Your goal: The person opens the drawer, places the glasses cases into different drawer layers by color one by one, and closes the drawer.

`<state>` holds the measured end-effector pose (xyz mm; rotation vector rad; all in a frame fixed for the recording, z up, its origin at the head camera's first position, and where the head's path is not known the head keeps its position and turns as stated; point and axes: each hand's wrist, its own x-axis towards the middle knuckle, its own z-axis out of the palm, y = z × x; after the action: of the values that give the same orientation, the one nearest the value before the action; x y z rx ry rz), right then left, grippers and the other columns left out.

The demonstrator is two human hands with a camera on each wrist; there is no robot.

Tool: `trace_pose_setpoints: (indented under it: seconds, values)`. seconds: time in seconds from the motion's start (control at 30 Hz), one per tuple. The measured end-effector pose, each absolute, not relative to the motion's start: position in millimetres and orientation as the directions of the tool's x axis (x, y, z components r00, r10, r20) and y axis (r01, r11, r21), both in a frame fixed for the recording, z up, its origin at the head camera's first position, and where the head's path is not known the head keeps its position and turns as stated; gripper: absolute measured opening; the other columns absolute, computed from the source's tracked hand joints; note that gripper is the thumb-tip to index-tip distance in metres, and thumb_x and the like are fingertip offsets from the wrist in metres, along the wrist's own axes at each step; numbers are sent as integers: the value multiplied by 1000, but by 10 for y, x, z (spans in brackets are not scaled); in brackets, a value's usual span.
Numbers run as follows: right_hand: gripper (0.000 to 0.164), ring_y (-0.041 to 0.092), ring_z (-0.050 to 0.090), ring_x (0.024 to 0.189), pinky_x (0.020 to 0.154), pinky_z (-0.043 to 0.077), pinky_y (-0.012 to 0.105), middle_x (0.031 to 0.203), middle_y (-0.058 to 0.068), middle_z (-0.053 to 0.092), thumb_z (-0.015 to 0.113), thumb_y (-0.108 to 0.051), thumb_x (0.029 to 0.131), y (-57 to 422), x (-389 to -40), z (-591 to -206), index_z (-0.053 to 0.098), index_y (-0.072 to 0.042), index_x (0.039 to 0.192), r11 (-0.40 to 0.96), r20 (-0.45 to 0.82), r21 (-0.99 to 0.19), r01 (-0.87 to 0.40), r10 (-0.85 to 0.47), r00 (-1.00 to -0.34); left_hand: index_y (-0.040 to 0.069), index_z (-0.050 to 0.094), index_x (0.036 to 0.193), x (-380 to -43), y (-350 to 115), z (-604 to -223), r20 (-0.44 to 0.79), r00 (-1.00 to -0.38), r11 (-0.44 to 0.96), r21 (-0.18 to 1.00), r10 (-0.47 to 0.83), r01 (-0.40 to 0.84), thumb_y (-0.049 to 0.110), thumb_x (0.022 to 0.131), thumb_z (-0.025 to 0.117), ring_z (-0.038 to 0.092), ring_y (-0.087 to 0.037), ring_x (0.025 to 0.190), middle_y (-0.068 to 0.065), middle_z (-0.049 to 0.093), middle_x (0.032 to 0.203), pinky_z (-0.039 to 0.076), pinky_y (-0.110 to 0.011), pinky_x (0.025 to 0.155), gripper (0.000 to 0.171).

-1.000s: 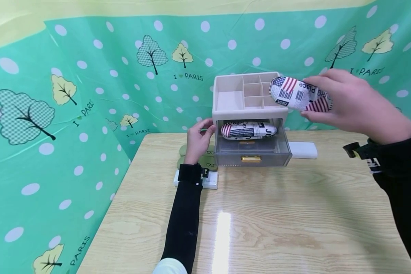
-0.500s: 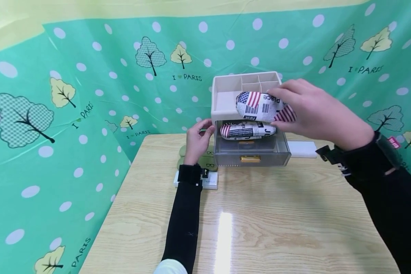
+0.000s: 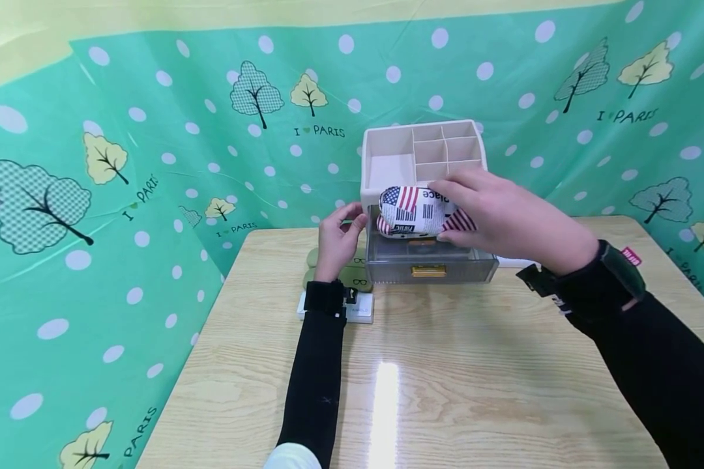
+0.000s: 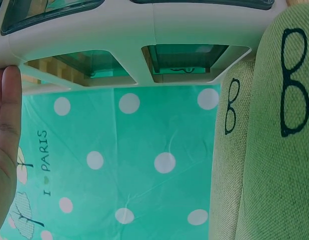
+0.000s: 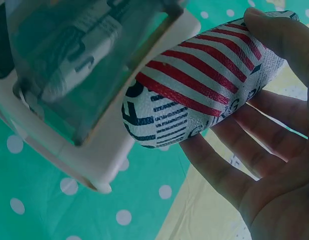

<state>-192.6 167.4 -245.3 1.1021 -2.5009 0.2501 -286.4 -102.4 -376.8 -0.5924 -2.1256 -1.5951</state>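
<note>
My right hand (image 3: 504,212) grips a glasses case (image 3: 412,212) with newspaper and flag print, thumb on one side and fingers on the other. That case is over the pulled-out grey see-through drawer (image 3: 396,253) of a cream desktop organizer (image 3: 366,185). A similar printed glasses case (image 5: 87,47) lies inside the drawer, seen through its wall in the right wrist view; in the head view the held one mostly hides it. My left hand (image 3: 337,242) rests against the organizer's left side, its fingers (image 4: 12,95) straight in the left wrist view.
Green glasses cases (image 3: 354,279) with spectacle drawings lie left of the organizer, partly under my left arm. In front of them is a white box (image 3: 360,309). A white flat object (image 3: 515,263) shows right of the drawer. A green dotted curtain (image 3: 199,163) hangs behind the table.
My right hand has carried the printed glasses case left and down, from beside the organizer's top to over the open drawer. My left hand has stayed in place.
</note>
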Motion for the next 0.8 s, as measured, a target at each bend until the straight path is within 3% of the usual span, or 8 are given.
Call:
trace_pose_setpoints:
  seconds: [0.17, 0.43, 0.6, 0.8]
  values:
    - [69, 26, 58, 99, 78, 57, 41, 120, 17, 61, 89, -23, 82, 1644, -1939, -2532, 57, 4, 138, 694, 371, -17, -720, -664, -649, -6, 69, 120, -2904, -1022, -3808, 556, -827, 267, 787, 83, 556, 14, 98, 65, 68, -32, 100, -22, 71, 109, 60, -46, 88, 30]
    - [74, 36, 58, 121, 98, 53, 52, 135, 21, 59, 87, -18, 85, 1620, -1982, -2692, 49, 1, 145, 688, 327, -60, -723, -671, -665, -5, 69, 120, -2917, -1023, -3828, 563, -822, 260, 784, 83, 563, 15, 98, 65, 68, -30, 99, -20, 71, 108, 61, -46, 86, 30]
    - [61, 32, 60, 113, 91, 57, 49, 126, 16, 63, 86, -17, 86, 1621, -1998, -2787, 57, -7, 139, 680, 326, -64, -731, -678, -659, -6, 68, 121, -2942, -1028, -3857, 556, -826, 262, 787, 92, 558, 13, 99, 65, 69, -32, 99, -22, 71, 108, 61, -43, 86, 30]
    - [55, 29, 61, 109, 87, 57, 47, 121, 13, 65, 86, -17, 85, 1622, -2045, -2827, 63, -13, 134, 661, 323, -61, -748, -696, -641, 1, 70, 122, -3060, -1081, -3960, 549, -830, 245, 795, 98, 555, 24, 97, 67, 69, -25, 101, -15, 72, 110, 61, -38, 87, 34]
